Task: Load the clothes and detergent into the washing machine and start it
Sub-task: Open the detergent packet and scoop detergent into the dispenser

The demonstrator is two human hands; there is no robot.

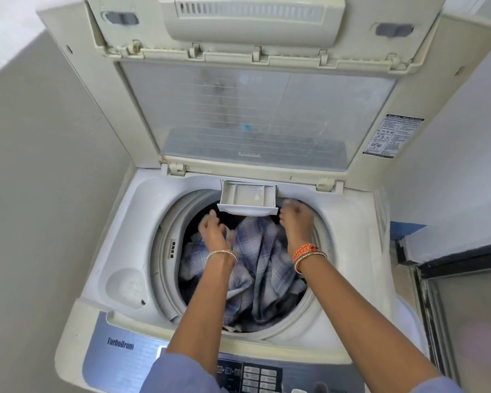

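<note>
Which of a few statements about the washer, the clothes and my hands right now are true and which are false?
1. The washer lid is closed. False: it stands open.
2. Checked cloth lies in the drum. True.
3. The detergent drawer is pulled out over the drum. True.
4. The left hand is pressing a button on the control panel. False: it is inside the drum on the clothes.
5. The right hand is near the drawer's right corner. True.

One washing machine point(116, 239), two hands point(214, 226).
</note>
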